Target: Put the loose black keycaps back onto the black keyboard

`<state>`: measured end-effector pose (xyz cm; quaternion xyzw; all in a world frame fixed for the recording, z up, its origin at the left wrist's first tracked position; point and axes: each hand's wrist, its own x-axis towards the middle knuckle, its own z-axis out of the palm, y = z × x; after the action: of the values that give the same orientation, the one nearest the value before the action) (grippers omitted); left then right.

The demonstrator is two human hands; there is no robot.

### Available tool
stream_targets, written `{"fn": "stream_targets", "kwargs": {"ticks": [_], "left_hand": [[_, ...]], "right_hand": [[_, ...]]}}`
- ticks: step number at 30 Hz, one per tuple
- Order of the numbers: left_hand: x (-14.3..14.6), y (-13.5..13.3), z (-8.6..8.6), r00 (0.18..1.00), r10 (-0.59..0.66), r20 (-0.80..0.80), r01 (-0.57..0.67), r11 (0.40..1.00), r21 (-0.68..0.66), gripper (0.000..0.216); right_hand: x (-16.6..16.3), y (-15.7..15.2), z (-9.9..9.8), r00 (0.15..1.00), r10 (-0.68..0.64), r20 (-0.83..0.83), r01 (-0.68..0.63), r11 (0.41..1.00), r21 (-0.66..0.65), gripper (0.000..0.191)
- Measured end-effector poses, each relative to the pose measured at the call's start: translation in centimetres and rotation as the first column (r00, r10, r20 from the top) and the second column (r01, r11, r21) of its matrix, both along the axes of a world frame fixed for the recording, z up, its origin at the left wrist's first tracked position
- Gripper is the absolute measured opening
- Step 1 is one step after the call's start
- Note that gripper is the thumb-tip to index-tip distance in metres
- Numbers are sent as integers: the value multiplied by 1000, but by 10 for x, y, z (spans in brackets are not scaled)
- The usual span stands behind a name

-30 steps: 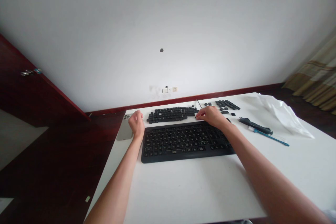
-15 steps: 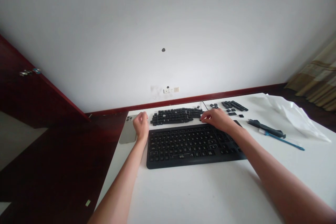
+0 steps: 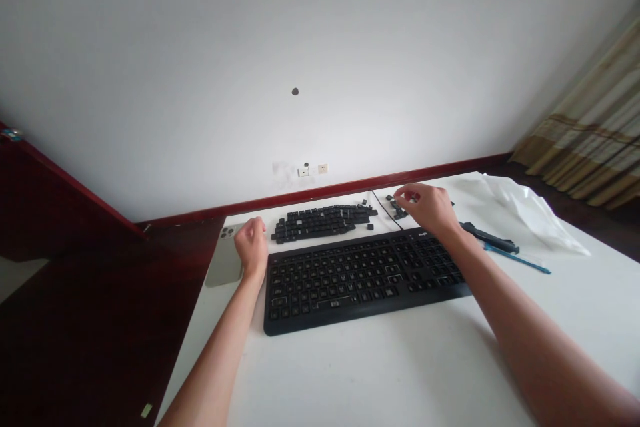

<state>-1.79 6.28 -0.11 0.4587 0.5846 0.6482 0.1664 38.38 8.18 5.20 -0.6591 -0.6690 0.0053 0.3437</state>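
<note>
A black keyboard base without its keycaps lies on the white table, its key sockets showing. Behind it, a block of black keycaps is laid out in rows, with a single keycap at its right end. My left hand is closed in a fist beside the base's left end, next to a phone. Over the base's far right part, my right hand has thumb and fingers curled into a pinch near some loose keycaps. Anything between those fingertips is too small to make out.
A dark tool-like object and a blue brush-like stick lie right of the base. White plastic sheeting covers the table's far right. A cable runs back from the base towards the wall.
My right hand has moved right, away from the keycap block, leaving a single keycap visible there. My left hand stays in a fist. The view has turned slightly right.
</note>
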Motion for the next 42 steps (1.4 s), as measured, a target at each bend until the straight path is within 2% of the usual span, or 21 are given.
{"fn": "stream_targets", "kwargs": {"ticks": [4,7,16,27,30,36,39,42], "left_hand": [[-1,2,-3,1000,12,-6,-12,1000,-16,29],[-1,3,-6,1000,10,24,-10,1000,-12,28],[0,2,-5,999,20,29,-19,999,-37,27],[3,-2,1,1000,25,-15,-26,998,-61,27],[3,-2,0,999,24,-21,-26,998,-63,28],[2,-2,1,998,23,-65,-28,997,-78,27],[2,-2,1,997,17,-75,-23,996,-89,28],[1,-2,0,997,27,-78,-35,993,-109,28]], "right_hand": [[1,4,-8,995,-99,-20,98,993,-58,24],[-2,5,-11,997,-73,-9,72,993,-97,25],[-4,3,-4,995,-89,-51,83,992,-98,26],[36,11,-7,962,-257,-90,257,966,-11,27],[37,12,-9,966,-243,-84,241,970,-23,27],[27,10,-8,991,-107,-81,103,993,-52,29],[35,10,-4,988,-125,-88,124,992,-13,27],[51,10,-1,973,-202,-108,206,978,26,26]]}}
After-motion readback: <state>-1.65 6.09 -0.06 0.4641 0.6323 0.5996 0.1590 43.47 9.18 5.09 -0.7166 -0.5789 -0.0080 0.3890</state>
